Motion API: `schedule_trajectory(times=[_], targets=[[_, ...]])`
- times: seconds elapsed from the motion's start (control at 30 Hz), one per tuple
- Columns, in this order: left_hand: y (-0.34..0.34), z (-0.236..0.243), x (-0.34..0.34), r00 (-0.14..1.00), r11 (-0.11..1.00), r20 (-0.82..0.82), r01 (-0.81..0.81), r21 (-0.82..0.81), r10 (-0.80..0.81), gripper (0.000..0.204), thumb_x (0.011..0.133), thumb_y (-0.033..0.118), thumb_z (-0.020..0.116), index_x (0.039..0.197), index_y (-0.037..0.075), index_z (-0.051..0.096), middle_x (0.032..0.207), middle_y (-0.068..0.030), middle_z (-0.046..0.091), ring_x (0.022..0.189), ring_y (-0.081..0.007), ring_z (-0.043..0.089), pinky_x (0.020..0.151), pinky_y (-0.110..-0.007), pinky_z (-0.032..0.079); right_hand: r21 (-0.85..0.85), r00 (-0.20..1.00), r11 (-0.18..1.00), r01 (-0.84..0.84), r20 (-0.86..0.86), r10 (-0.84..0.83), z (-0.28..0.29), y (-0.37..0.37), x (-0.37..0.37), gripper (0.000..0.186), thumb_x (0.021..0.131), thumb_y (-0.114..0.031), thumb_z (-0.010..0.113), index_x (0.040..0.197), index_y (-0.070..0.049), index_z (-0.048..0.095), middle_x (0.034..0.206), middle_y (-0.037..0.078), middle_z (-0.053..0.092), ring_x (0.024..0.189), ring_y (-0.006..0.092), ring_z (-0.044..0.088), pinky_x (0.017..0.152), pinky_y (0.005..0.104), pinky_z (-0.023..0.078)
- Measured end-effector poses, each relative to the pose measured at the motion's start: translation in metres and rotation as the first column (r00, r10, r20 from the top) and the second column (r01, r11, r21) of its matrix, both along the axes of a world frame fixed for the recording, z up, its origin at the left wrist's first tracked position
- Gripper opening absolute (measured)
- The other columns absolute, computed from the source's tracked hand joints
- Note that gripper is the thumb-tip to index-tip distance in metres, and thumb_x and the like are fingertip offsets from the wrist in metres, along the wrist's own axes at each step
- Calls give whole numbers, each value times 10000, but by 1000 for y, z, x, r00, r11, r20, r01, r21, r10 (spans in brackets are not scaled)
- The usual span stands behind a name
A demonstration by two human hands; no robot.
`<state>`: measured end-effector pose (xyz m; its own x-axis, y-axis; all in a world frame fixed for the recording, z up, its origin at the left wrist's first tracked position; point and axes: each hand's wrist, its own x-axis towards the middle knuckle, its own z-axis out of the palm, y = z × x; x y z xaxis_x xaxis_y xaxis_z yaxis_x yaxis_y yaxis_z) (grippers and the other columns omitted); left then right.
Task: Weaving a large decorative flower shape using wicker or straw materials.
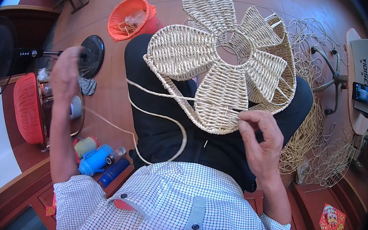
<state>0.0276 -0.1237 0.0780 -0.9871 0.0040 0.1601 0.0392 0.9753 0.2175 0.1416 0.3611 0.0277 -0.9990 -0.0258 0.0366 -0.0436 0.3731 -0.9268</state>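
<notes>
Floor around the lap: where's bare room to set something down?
Bare floor lies between the orange bucket, the fan base and the person's knee, and again beyond the woven flower piece at the top. The right side is crowded with loose wire frames; the lower left has a red basket and bottles.

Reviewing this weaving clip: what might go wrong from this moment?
The cord loops slack across the lap between the raised left hand and the woven flower piece; it may snag or kink when drawn tight. The right hand pinches only the lower petal's edge, so the piece, resting loosely on the knees, may slide off. The left elbow is close to the blue bottle and might knock it.
</notes>
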Motion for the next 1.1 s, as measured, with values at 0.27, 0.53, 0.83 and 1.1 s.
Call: schedule_trajectory(times=[0.27, 0.53, 0.83, 1.1], targets=[[180, -7, 31, 845, 828, 120, 467, 311, -522, 203, 1005, 38, 762, 1204, 40, 808, 971, -125, 727, 867, -275, 752, 773, -386, 587, 249, 970, 966, -77, -206, 130, -2, -26, -6, 162, 913, -18, 810, 1066, -64, 785, 984, 81, 759, 902, 277, 711, 815, 409, 519], [207, -22, 32, 828, 840, 187, 479, 256, -529, 127, 995, 101, 771, 1093, 23, 788, 973, -133, 755, 902, -342, 761, 785, -412, 607, 200, 974, 979, -35, -214, 78, -13, -27, -3, 160, 914, -12, 811, 1065, -56, 781, 982, 87, 752, 900, 284, 700, 804, 409, 519], [220, -2, 6, 361, 815, 814, -200, 544, -455, 242, 1128, 91, 502, 1130, -64, 688, 787, -100, 710, 597, -144, 732, 509, -314, 574, 240, 971, 970, -44, -218, 97, -14, -32, -1, 192, 886, 23, 820, 1064, -36, 781, 996, 98, 729, 928, 293, 682, 832, 407, 523], [221, -12, -3, 201, 704, 839, -467, 535, -505, 178, 1096, 55, 478, 1097, -46, 625, 888, -99, 707, 708, -142, 778, 526, -236, 611, 242, 966, 970, -32, -242, 92, -21, -35, -1, 190, 895, -29, 817, 1075, -79, 782, 986, 72, 714, 855, 273, 643, 778, 403, 500]])
